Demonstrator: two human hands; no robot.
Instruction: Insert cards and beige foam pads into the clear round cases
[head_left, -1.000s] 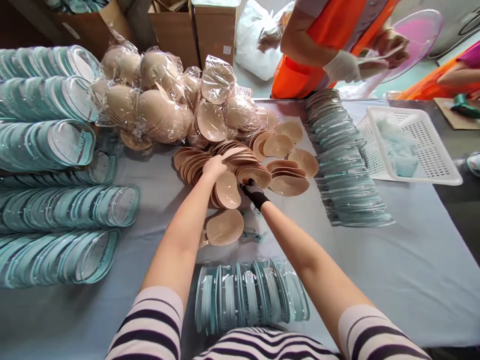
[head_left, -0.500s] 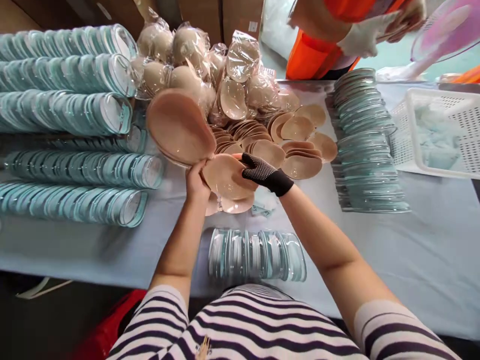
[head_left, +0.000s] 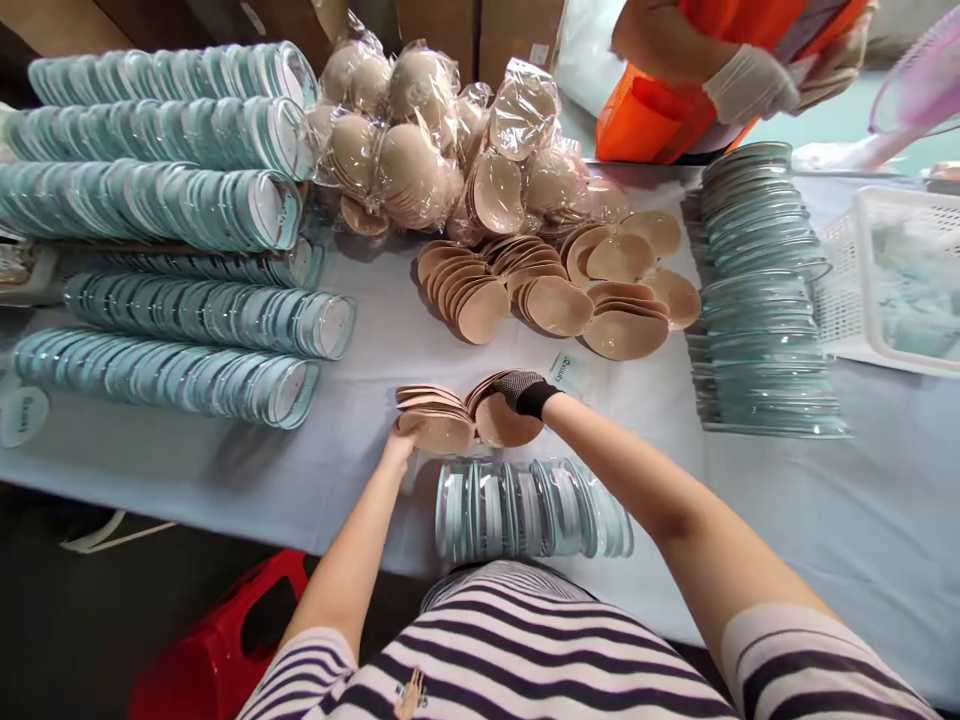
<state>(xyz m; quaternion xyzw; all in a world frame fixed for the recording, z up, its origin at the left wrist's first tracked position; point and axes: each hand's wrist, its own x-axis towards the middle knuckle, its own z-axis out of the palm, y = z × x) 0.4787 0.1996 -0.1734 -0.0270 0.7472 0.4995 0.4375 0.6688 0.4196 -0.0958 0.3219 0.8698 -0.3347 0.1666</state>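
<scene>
Gripping stacked beige pads (head_left: 442, 415), left hand (head_left: 399, 440), gloved right hand (head_left: 525, 392), long axis left-right

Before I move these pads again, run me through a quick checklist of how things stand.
1. Left hand on the fanned stack of beige pads: ok.
2. Gloved right hand on the second pad stack: ok.
3. Both stacks resting on the table cloth: ok.
4. Row of clear blister shells near the table edge, apart from the stacks: ok.
5. Pad count in each stack: cannot tell.
</scene>
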